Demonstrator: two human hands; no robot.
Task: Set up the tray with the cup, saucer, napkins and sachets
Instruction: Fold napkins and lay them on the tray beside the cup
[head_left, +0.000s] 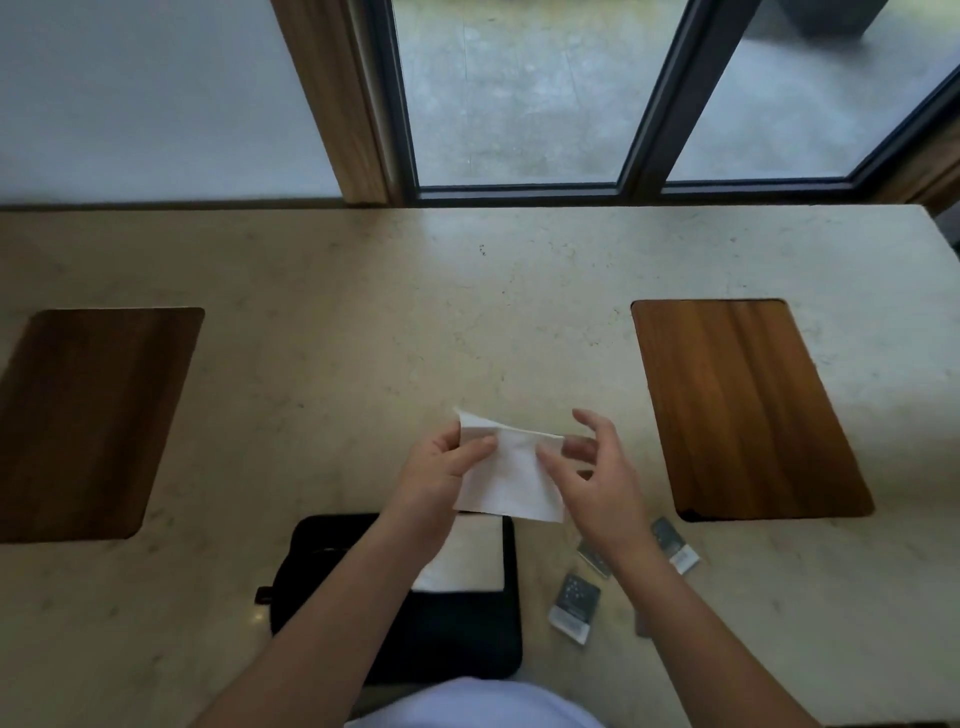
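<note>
A white paper napkin (506, 475) hangs in the air above the counter, partly folded. My left hand (441, 467) pinches its upper left edge between thumb and fingers. My right hand (592, 478) touches its right side with thumb and fingertips; the grip there is blurred. Below the napkin a black tray (457, 634) lies near the counter's front edge, with another white napkin (467, 561) lying in it, partly hidden by my left forearm. Three dark sachets lie right of the tray: one (575, 608) nearest the tray, one (595, 557) half under my right wrist, one (674, 545) further right. No cup or saucer is in view.
The beige stone counter (363, 322) has two inset wooden panels, one on the left (88, 415) and one on the right (737, 405). A window with dark frames (644, 156) runs behind the counter. My white clothing (478, 706) shows at the bottom edge.
</note>
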